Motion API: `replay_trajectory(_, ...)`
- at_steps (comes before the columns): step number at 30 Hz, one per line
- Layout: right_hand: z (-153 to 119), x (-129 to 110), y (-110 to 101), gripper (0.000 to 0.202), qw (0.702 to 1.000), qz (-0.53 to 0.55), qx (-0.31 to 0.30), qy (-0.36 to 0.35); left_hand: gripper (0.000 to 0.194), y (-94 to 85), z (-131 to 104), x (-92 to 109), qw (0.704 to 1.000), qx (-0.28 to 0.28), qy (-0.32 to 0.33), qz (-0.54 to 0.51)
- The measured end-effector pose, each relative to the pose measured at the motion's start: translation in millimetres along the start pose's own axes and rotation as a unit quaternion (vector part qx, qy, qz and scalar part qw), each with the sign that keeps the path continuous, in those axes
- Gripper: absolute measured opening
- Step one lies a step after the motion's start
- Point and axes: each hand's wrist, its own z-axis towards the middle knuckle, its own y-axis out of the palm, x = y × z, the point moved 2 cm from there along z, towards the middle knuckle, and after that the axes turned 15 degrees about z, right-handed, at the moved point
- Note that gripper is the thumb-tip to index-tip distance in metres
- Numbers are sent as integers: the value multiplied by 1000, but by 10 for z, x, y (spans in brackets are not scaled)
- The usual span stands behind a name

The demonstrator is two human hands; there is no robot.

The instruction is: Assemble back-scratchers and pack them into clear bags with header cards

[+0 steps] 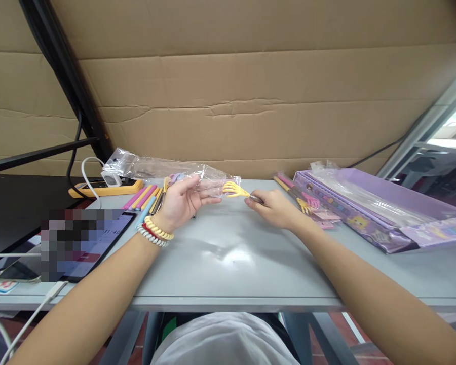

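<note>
My right hand [272, 207] is closed around the dark handle of a back scratcher with a yellow hand-shaped head [235, 189]. That head points left, at the near end of a long clear plastic bag [163, 166]. My left hand [185, 199] is turned palm up, its thumb against the bag and its fingers stretched along the bag's end. Some of those fingers show through the film; whether they are inside it I cannot tell. Behind the left wrist lie several back scratchers with pink, yellow and blue handles [142, 196], partly hidden.
At right, packed back scratchers with yellow and pink heads [307, 203] lie beside a purple display box [349, 213] holding clear packaging. A tablet [99, 248], white cables and a yellow power strip [99, 189] are at left. Cardboard [251, 101] stands behind the grey table [228, 274].
</note>
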Motion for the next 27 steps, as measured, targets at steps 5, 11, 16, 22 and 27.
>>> replay_trajectory(5, -5, -15, 17, 37, 1000, -6, -6, -7, 19, 0, 12, -83, 1000, -16, -3, 10)
replay_trajectory(11, -16, -37, 52, 29, 1000, -9, -26, 0, 11, 35, 25, -221, 999, -43, -32, 5)
replay_trajectory(16, -2, -26, 58, 24, 1000, -6, -6, 13, 20, 66, 26, -239, 998, -50, -23, 40)
replay_trajectory(22, -16, -111, 52, 21, 1000, 19, 14, 12, 16, 36, 59, -221, 988, 67, 11, 139)
replay_trajectory(27, -39, -133, 73, 19, 993, 114, 0, -26, 16, -21, 65, -155, 971, 157, 43, 172)
